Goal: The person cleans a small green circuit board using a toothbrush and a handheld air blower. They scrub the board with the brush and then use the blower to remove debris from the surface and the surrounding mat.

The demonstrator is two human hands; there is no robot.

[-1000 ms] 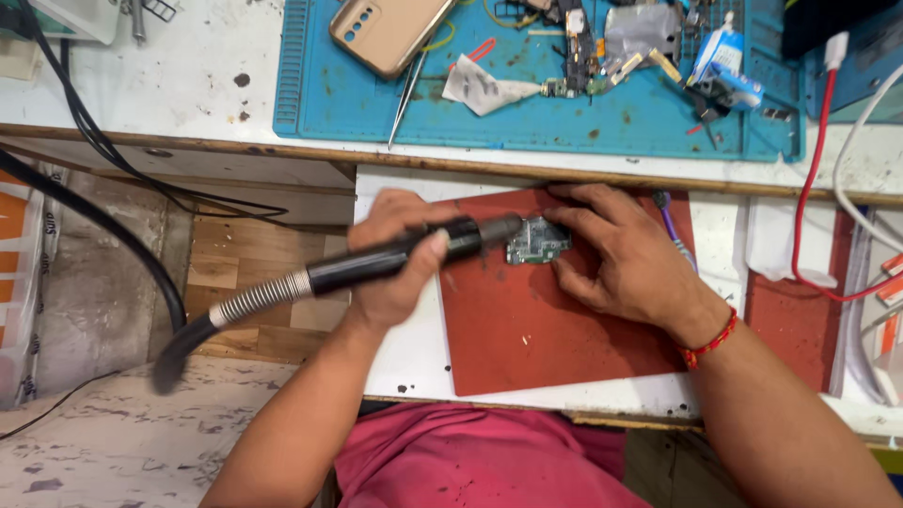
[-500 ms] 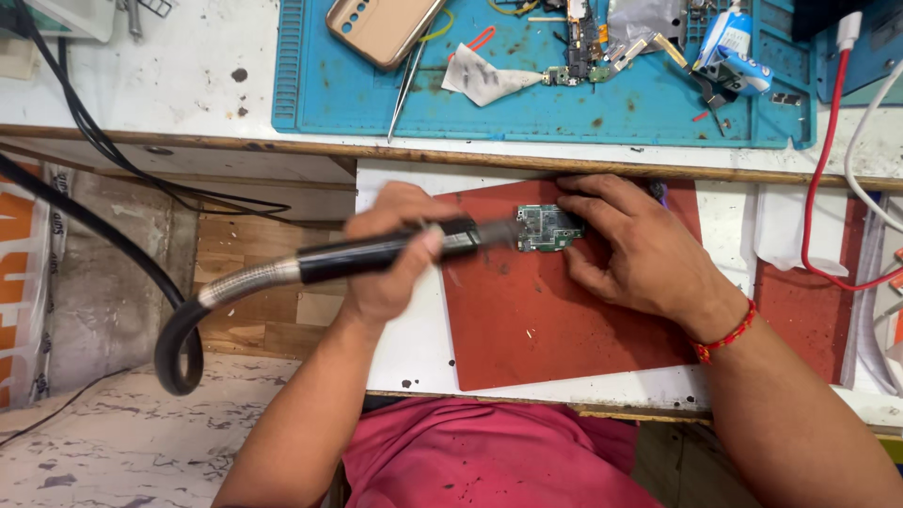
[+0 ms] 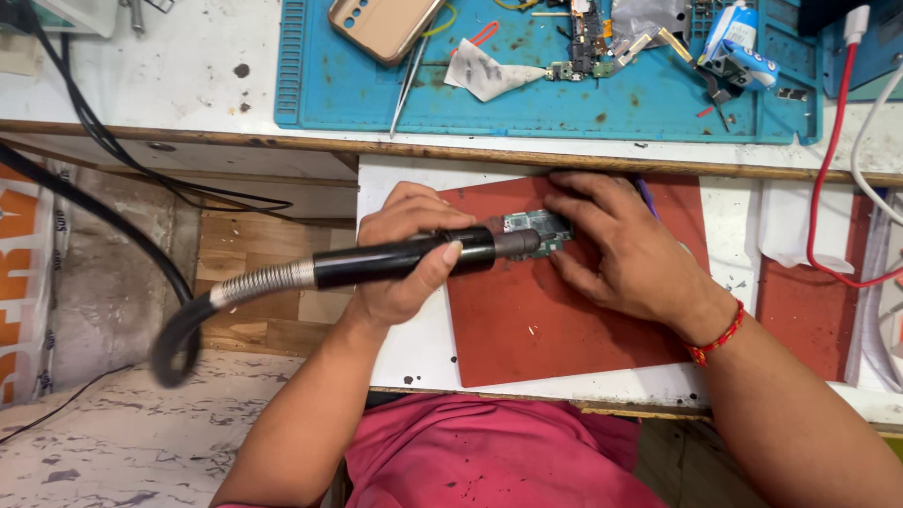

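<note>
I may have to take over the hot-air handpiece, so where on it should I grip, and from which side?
Probably grip the black handle mid-barrel, where the left hand wraps it now. Come from the left, hose-end side: the barrel lies nearly level, its metal nozzle points right at the circuit board under the right hand.

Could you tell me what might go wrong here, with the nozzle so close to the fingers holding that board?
The right hand pins the small circuit board beside the black handpiece nozzle, so its fingers could get hurt. The left hand bears the springy hose, whose pull might drag the tip off target.
</note>
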